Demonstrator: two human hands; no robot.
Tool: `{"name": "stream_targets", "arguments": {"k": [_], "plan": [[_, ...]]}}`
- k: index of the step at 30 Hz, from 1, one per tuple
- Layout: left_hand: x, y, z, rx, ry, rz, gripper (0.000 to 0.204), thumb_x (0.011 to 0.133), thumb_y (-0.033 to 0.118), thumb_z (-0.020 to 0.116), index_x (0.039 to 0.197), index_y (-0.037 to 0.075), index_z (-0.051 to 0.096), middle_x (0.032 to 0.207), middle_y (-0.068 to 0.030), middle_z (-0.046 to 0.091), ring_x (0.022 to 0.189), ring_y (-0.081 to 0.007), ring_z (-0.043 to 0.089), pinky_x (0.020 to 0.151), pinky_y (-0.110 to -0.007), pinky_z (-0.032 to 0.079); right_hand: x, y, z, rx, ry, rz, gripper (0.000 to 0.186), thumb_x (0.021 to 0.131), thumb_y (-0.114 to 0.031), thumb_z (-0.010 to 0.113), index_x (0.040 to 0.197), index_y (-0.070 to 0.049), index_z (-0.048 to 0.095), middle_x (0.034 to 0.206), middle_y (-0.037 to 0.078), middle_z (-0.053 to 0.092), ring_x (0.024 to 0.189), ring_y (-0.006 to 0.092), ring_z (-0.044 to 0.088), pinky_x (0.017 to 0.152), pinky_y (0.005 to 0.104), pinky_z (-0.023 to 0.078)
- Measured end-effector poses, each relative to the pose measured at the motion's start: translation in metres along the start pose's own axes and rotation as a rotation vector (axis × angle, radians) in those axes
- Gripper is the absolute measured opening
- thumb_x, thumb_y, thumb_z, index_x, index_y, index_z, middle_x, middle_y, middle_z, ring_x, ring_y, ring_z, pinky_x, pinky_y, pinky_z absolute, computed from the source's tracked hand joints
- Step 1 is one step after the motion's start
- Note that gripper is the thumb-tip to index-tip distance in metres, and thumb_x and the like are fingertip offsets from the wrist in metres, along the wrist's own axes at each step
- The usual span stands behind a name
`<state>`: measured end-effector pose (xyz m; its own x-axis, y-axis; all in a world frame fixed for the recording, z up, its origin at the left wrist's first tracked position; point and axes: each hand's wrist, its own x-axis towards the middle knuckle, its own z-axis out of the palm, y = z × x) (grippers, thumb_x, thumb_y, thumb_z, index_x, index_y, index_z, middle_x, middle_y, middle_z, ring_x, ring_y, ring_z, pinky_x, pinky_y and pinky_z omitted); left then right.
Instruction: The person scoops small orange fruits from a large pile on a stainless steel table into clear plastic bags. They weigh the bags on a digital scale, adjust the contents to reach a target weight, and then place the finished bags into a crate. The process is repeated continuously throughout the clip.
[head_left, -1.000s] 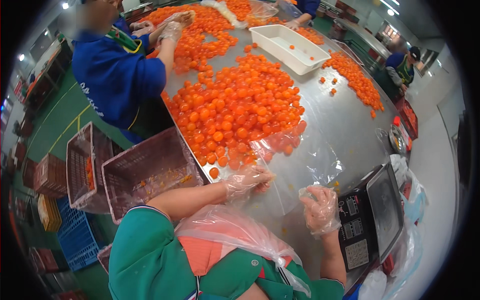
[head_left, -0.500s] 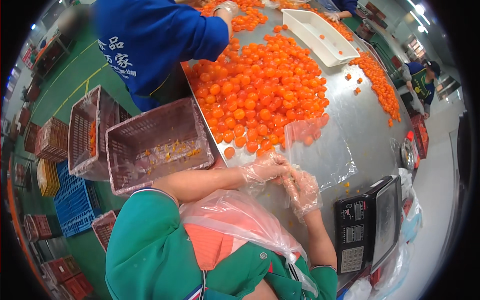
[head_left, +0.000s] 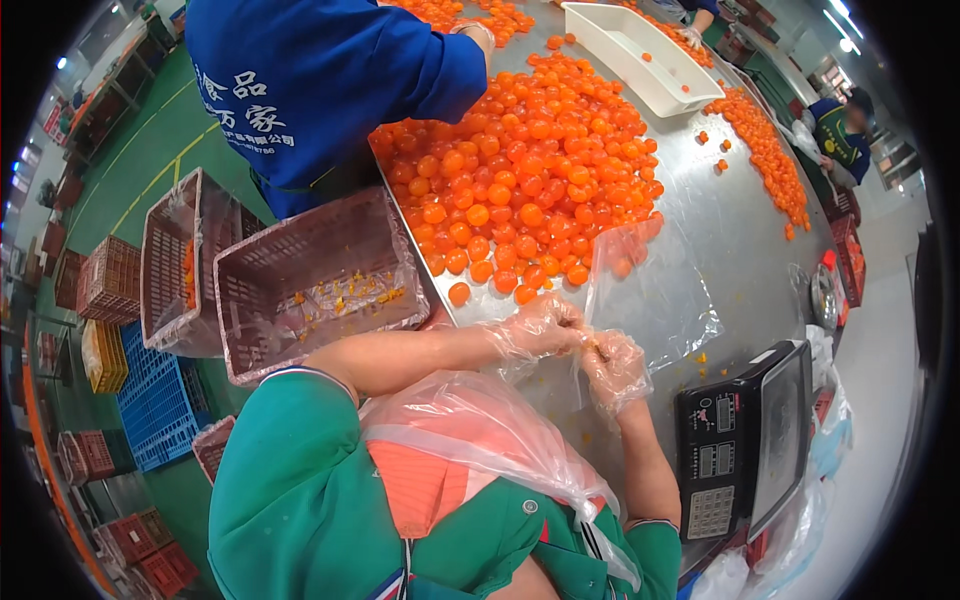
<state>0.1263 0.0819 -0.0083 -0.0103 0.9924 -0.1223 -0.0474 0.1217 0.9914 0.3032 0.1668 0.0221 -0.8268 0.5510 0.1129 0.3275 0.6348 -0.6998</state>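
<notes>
Both hands wear thin clear plastic gloves and meet over the near edge of a metal table [head_left: 745, 270]. My left hand [head_left: 540, 326] has its thumb and fingers pinched together, pointing right. Close beside it, my right hand [head_left: 614, 368] is closed too, its fingertips almost touching the left ones. A tiny yellowish bit seems to show at the right fingertips; what either hand grips is too small to name. Just beyond them lies a flat clear plastic bag [head_left: 655, 305]. A large heap of glossy orange egg yolks [head_left: 530, 170] spreads ahead, a few single ones near my left hand.
A plastic-lined crate [head_left: 320, 345] with yellow scraps stands at the left, beside another crate [head_left: 170, 270]. A black scale [head_left: 735, 440] sits at the right. Farther off are a white tray [head_left: 640, 60] and more yolks [head_left: 765, 165]. A co-worker in blue [head_left: 320, 80] stands at the far left.
My right hand has turned, and its fingers are now more bunched toward the left fingertips. The whole view has shifted slightly. The blue-clad co-worker's gloved hand has moved right and nearer.
</notes>
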Motion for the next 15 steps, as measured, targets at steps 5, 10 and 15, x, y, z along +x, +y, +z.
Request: {"name": "stream_targets", "arguments": {"k": [5,10,15], "plan": [[0.0,-0.001,0.001,-0.018,0.038,-0.009,0.02,0.084,0.021,0.068,0.077,0.002,0.067,0.065,-0.0012,0.06,0.061,-0.0068,0.054,0.054,-0.025,0.043,0.003,-0.027,-0.003,0.163,-0.031,0.176,0.019,0.078,-0.012,0.065,0.095,-0.003,0.069,0.086,0.019,0.065,0.074,0.0338,0.062,0.067,0.0411,0.049],[0.005,-0.017,0.004,0.191,0.103,0.164,0.02,0.084,0.02,0.069,0.079,0.001,0.067,0.066,-0.0013,0.061,0.063,-0.0081,0.055,0.054,-0.026,0.045,0.0,0.015,0.011,0.016,0.015,0.0,0.018,0.077,-0.016,0.064,0.091,-0.005,0.069,0.082,0.019,0.065,0.074,0.0349,0.062,0.067,0.0419,0.05],[0.006,-0.012,0.01,-0.057,0.049,0.113,0.02,0.08,0.019,0.07,0.07,0.003,0.064,0.059,-0.0014,0.057,0.055,-0.0083,0.052,0.048,-0.026,0.04,-0.006,0.026,0.017,-0.046,0.072,0.083,0.017,0.077,-0.016,0.065,0.088,-0.003,0.07,0.074,0.015,0.065,0.064,0.0246,0.062,0.062,0.0363,0.049]]}}
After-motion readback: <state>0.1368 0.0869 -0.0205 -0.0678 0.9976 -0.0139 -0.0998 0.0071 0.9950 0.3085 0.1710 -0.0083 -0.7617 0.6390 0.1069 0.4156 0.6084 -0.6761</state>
